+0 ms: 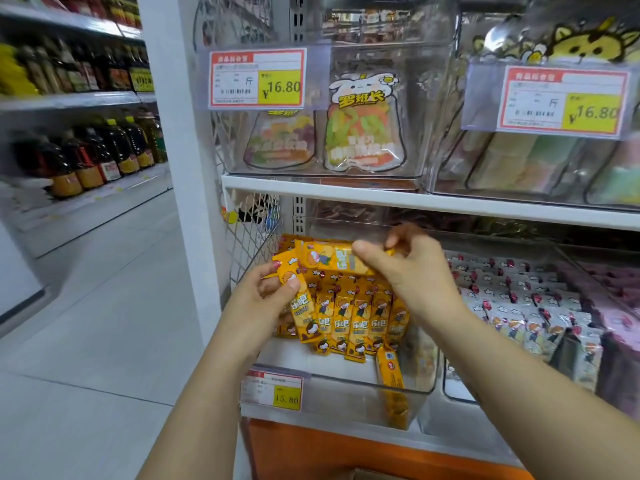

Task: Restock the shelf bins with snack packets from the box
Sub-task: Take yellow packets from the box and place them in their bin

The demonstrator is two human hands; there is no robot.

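Over bin [346, 393]: left hand [266, 294], right hand [407, 270] each pinch yellow packets [329, 258]

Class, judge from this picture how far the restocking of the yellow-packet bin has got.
Done: a row of yellow packets stands in the bin. In hand: the left hand pinches a packet, and the right hand holds a sideways packet above the row. Left: the bin's front floor shows bare space. The box is out of view, so remaining stock is unknown.
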